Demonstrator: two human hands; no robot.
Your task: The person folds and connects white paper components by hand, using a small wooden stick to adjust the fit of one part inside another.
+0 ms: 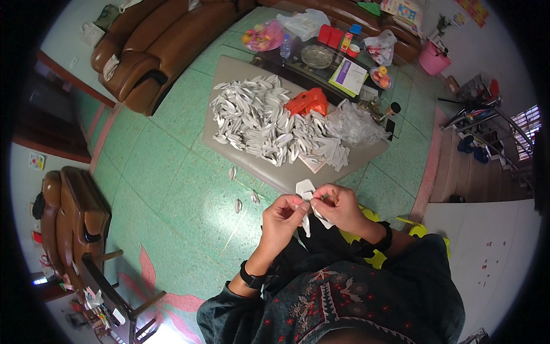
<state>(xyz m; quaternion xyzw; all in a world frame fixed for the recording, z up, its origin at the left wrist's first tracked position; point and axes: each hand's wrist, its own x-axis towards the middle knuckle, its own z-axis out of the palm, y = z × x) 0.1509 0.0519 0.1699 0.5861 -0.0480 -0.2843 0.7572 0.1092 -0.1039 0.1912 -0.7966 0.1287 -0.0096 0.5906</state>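
In front of my lap, my left hand [283,217] and my right hand [344,212] meet over a small white piece [305,186], flat and angular, perhaps paper or card. Both hands pinch it between thumb and fingers. More white flaps hang down below the fingertips; how they join is hidden. Something thin and brownish shows by the right fingers, too small to name. Just beyond, a heap of similar slender white folded pieces [252,117] covers much of a grey padded bench [275,179]. An orange-red plastic bag [307,102] and a clear plastic bag [353,125] lie on the bench by the heap.
Several loose white pieces [238,205] lie on the green tiled floor [166,166]. Behind the bench, a dark low table [270,60] bears a glass dish, booklets, a bottle and fruit. A brown sofa [154,43] stands far left; steps with a metal railing [507,129] are at right.
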